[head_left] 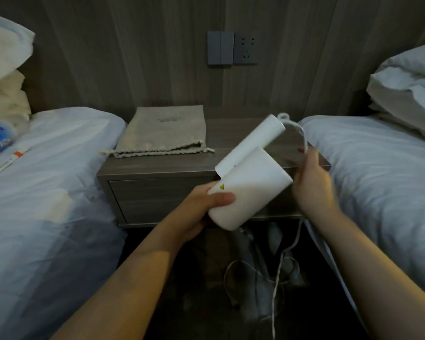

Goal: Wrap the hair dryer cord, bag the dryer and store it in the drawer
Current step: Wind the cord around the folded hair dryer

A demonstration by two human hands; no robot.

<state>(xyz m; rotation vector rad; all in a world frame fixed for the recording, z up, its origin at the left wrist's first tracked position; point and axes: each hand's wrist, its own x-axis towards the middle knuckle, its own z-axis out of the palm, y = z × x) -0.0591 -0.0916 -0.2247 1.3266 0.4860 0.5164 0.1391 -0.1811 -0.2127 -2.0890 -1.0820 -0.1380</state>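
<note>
The left hand [201, 207] has its fingers wrapped round the barrel of the white hair dryer [250, 177], held in the air near the worktop [231, 133]; the right hand [312, 177] is closed on the cord [302, 133], which trails to the floor; the cloth bag [162, 131] lies far left on the worktop; the drawer [157, 197] is closed.

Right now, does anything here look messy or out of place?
Mostly the cord: it hangs from the dryer, past the right hand, and trails unwrapped to the floor. The bag lies flat on the nightstand, empty-looking.
</note>
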